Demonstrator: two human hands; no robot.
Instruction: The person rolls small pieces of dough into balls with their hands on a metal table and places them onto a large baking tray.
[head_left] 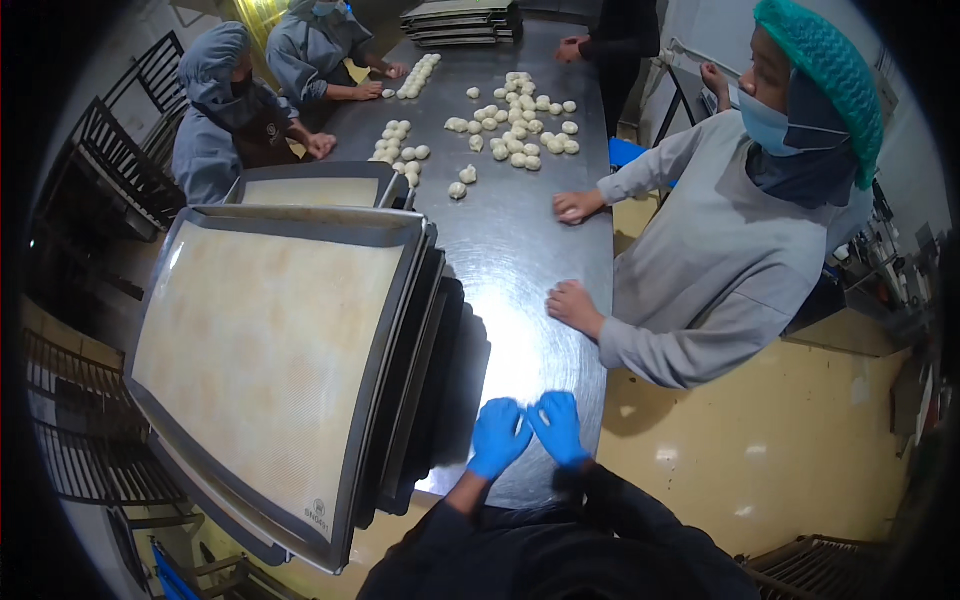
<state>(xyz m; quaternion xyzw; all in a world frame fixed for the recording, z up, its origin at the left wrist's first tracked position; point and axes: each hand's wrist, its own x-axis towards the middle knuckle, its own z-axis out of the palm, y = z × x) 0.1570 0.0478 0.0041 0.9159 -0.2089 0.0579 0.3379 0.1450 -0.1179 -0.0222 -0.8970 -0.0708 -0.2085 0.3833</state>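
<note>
My left hand and my right hand, both in blue gloves, rest close together on the steel table at its near end. Their fingers are curled toward the top; I cannot make out what, if anything, is under them. Left of my hands is a tall stack of baking trays, the top one lined with a pale mat in a dark border. Farther up the table lie loose dough balls in a cluster, with more balls in groups and rows along the left side.
A co-worker in a green hair net and grey top leans at the right, bare hands on the table. Two co-workers in grey stand far left, another in black at the back right. More trays are stacked at the far end; racks stand left.
</note>
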